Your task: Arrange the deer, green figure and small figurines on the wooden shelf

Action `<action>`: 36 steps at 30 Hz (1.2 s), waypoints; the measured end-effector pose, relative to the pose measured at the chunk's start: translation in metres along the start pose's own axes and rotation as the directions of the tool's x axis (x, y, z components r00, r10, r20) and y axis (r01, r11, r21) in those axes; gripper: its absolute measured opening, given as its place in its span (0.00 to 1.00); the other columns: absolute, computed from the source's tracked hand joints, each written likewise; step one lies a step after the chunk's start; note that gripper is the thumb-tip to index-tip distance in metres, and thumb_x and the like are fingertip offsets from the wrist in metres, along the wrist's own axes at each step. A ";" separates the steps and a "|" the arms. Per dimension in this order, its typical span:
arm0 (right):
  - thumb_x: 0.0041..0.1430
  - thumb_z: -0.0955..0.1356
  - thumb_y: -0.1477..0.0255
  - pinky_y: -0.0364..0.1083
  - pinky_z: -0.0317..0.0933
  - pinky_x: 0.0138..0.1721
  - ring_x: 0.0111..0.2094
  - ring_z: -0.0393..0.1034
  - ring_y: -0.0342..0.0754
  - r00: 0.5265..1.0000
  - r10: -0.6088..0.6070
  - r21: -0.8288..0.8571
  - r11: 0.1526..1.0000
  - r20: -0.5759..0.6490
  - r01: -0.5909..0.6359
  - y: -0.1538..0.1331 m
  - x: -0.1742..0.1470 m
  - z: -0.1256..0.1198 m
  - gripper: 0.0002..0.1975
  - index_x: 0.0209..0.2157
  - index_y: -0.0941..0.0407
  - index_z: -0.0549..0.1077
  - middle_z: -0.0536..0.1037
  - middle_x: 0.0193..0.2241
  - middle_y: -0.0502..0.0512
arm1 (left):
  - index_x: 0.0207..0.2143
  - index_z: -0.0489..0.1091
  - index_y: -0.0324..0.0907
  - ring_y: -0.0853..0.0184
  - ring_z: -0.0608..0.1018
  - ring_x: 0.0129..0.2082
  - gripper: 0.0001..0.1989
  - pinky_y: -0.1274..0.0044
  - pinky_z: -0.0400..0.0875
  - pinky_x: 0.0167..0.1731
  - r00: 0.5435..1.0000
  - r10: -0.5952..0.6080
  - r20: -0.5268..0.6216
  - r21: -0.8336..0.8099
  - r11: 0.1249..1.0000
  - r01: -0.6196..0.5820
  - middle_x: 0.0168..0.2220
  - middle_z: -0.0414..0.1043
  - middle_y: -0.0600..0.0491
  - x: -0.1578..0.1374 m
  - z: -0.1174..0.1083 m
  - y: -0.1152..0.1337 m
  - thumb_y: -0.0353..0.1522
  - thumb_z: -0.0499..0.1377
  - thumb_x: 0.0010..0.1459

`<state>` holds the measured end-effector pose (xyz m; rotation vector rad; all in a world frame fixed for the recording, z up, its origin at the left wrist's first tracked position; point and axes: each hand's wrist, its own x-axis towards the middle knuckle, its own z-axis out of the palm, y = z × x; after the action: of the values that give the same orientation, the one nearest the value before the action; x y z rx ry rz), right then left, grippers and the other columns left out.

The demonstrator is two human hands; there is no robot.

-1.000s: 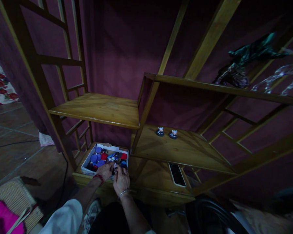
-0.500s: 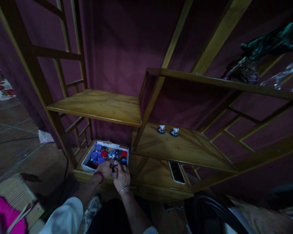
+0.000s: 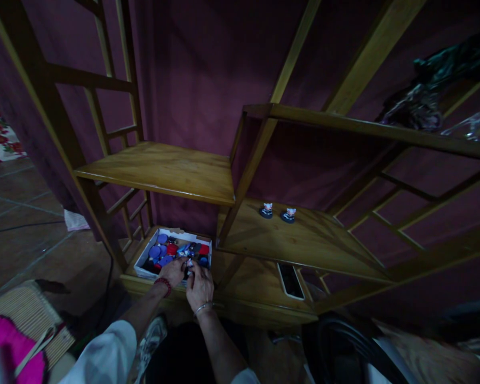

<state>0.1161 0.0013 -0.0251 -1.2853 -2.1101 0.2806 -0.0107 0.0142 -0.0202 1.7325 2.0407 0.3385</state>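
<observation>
My left hand (image 3: pixel 173 272), with a red bead bracelet, and my right hand (image 3: pixel 200 288), with a silver bangle, meet over the front of a white open box (image 3: pixel 144 272). Between their fingertips is a small white figurine (image 3: pixel 190 263); my fingers partly hide it. Both hands are closed around it. The box holds several blue-purple discs (image 3: pixel 154 252), a red piece (image 3: pixel 172 249) and other small dark and blue pieces. Up on the right shelf stand two small white-and-black cat-like figurines, one at the left (image 3: pixel 267 210) and one at the right (image 3: pixel 289 215).
A wooden display rack (image 3: pixel 164 172) surrounds the box. On its low board to the right lies a phone-like slab (image 3: pixel 291 281). Dark and clear glassy ornaments (image 3: pixel 420 109) stand on the upper right shelf. A woven stool (image 3: pixel 26 314) with pink cloth is at lower left.
The figurine between my fingers has tipped or turned slightly and shows more upright. My hands stay over the box's front. The view has shifted a little.
</observation>
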 end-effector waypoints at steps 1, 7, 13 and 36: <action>0.51 0.59 0.78 0.45 0.55 0.43 0.38 0.63 0.46 1.000 -0.001 0.004 1.000 -0.007 0.001 0.000 0.000 0.000 0.21 0.48 0.56 0.63 0.73 0.34 0.53 | 0.47 0.62 0.46 0.66 0.72 0.42 0.17 0.76 0.63 0.39 1.000 -0.002 0.001 -0.001 1.000 0.002 0.43 0.71 0.51 0.000 0.000 0.000 0.31 0.43 0.56; 0.54 0.57 0.75 0.45 0.57 0.40 0.37 0.64 0.46 0.999 -0.002 -0.058 0.998 -0.041 -0.001 0.002 0.001 0.003 0.20 0.50 0.57 0.60 0.70 0.33 0.55 | 0.47 0.62 0.45 0.66 0.72 0.43 0.18 0.76 0.63 0.41 1.000 -0.009 0.001 -0.016 1.000 0.009 0.44 0.70 0.52 -0.001 0.000 0.000 0.30 0.44 0.56; 0.56 0.57 0.74 0.45 0.56 0.41 0.39 0.63 0.48 1.000 0.011 -0.085 0.996 -0.021 -0.012 0.002 0.001 0.003 0.18 0.49 0.56 0.61 0.69 0.38 0.57 | 0.46 0.64 0.46 0.67 0.71 0.44 0.18 0.77 0.62 0.42 0.998 0.054 -0.024 -0.050 0.997 -0.055 0.46 0.69 0.54 -0.003 -0.002 0.000 0.30 0.44 0.55; 0.57 0.59 0.74 0.44 0.56 0.38 0.36 0.65 0.47 1.000 0.001 -0.059 0.998 0.004 -0.001 0.003 0.005 0.002 0.12 0.43 0.55 0.66 0.72 0.35 0.54 | 0.48 0.62 0.48 0.68 0.72 0.43 0.19 0.78 0.63 0.42 0.994 0.097 0.059 -0.044 0.995 -0.094 0.42 0.72 0.55 -0.009 -0.010 0.003 0.31 0.46 0.53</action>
<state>0.1158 0.0075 -0.0261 -1.3203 -2.1355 0.2230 -0.0117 0.0065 -0.0083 1.7970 1.8989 0.3508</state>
